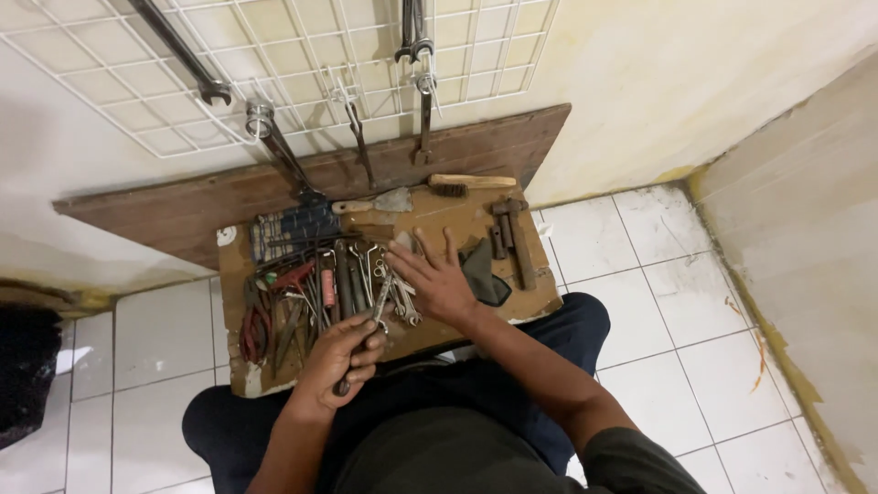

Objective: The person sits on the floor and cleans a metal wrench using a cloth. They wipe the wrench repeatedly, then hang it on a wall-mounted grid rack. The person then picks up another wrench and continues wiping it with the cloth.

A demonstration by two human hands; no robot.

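Left hand (pixel 343 359), at 7 o'clock of the wooden board (pixel 457 224), is clenched around the shank of a metal spanner (pixel 377 309); the spanner's head points toward 1 o'clock and lies over the loose spanners on the board. Right hand (pixel 437 277), released and flat with fingers spread, rests palm down at the board's centre, its fingertips toward 11 o'clock, just beside a heap of small spanners (pixel 402 306) and touching a dark cloth (pixel 480 270) at its 3 o'clock. Board contents, left to right: red-handled pliers (pixel 254 325) at 8 o'clock; a row of screwdrivers and long tools (pixel 315 293); a dark set of bits or keys in a holder (pixel 293 229) at 10 o'clock; a putty knife (pixel 380 202) at 12 o'clock; a wire brush with wooden handle (pixel 468 185) at 1 o'clock; a hammer (pixel 514 240) at 3 o'clock, beside the cloth. Board sits across the person's knees above a white tiled floor (pixel 658 302). Behind it, a brown plank (pixel 183 206) leans on the wall, and a white wire grid (pixel 119 91) carries hanging wrenches (pixel 416 46).
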